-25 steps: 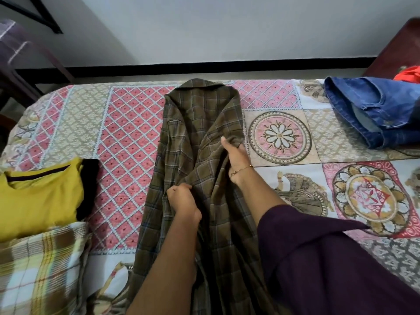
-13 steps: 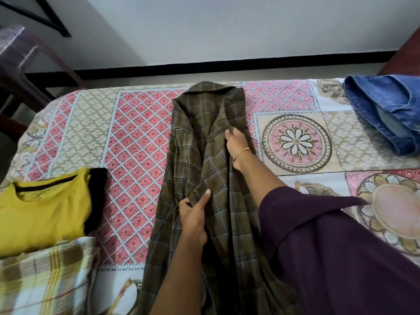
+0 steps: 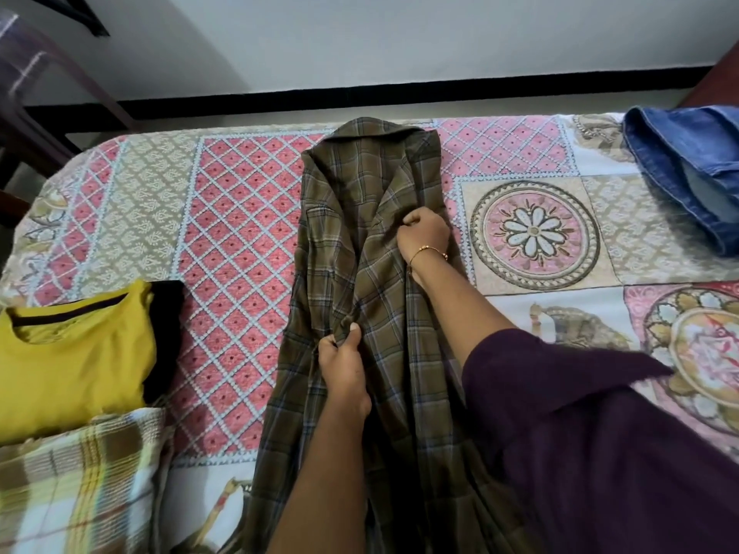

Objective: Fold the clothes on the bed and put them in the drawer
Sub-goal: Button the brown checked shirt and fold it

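Shirt: the plaid shirt (image 3: 360, 249) lies lengthwise on the bed (image 3: 240, 217), collar at the far edge, hem towards you.
Right hand: your right hand (image 3: 424, 229) pinches the front edge nearer the collar, fingers curled.
Left hand: your left hand (image 3: 344, 363) grips the same edge nearer the hem.
Next move: probably fold across that long axis.
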### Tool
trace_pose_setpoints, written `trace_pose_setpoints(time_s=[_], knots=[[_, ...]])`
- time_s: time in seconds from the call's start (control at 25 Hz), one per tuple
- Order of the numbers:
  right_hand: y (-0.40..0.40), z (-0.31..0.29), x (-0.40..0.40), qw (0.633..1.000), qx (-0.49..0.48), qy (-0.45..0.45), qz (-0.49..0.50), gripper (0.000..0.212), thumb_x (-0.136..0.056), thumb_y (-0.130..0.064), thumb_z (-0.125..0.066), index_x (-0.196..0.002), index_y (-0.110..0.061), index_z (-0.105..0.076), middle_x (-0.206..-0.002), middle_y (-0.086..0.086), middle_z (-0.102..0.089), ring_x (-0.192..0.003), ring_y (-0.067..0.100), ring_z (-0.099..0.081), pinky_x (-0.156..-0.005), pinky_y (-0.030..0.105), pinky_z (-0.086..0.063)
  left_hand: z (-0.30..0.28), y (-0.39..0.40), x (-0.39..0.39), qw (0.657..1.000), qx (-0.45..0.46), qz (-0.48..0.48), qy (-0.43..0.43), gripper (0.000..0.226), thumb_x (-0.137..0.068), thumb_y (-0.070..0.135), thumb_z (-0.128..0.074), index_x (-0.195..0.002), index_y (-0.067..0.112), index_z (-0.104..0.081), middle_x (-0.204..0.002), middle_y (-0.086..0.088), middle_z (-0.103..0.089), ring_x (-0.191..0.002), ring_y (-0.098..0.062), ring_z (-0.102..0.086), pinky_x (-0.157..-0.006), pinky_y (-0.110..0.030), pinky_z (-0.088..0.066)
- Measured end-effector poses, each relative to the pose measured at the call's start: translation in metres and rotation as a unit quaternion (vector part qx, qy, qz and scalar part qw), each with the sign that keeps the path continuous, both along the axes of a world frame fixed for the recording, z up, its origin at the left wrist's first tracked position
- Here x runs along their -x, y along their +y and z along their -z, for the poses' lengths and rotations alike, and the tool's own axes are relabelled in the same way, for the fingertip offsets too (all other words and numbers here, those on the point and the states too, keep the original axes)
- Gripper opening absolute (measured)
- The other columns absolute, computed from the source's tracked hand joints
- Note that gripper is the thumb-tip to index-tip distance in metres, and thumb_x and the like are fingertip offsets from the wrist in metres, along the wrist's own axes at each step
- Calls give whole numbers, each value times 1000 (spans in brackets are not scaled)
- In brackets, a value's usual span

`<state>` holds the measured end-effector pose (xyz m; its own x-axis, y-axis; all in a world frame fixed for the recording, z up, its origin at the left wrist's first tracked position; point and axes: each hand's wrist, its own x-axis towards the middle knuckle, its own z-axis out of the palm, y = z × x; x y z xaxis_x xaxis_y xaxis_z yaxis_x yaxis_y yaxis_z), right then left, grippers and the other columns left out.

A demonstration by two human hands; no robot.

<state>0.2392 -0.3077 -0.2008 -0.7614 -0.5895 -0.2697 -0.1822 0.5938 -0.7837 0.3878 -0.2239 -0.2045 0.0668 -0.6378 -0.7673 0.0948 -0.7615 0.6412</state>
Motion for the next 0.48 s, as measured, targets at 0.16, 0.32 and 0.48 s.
trace_pose_setpoints(time_s=[0.16, 0.32, 0.48], knots=[[57, -15, -25, 997, -44, -19, -55, 29, -82, -5, -46, -100, -16, -66, -121, 11, -53, -103, 28, -54, -86, 23, -40, 3, -2, -2, 1000, 22, 14, -2, 18, -96, 22, -54, -82, 18, -42, -98, -3, -56, -103, -27, -54, -96, -43, -45], [136, -24, -63, 987, -118, 8, -111, 36, -84, -13, -54, -120, -8, -51, -127, 14, -45, -117, 34, -47, -97, 33, -38, -3, 5, -10, 997, 23, 49, 55, 33, -91, 26, -60, -115, 16, -40, -116, -10, -55, -103, -27, -56, -89, -43, -48], [198, -34, -91, 986, -144, 23, -82, 59, -86, -10, -57, -136, -6, -27, -128, 14, -53, -120, 34, -47, -93, 36, -43, -16, 45, -13, 982, 103, 151, -48, 71, -81, 23, -73, -136, 12, -29, -126, -8, -52, -110, -26, -54, -90, -35, -46]])
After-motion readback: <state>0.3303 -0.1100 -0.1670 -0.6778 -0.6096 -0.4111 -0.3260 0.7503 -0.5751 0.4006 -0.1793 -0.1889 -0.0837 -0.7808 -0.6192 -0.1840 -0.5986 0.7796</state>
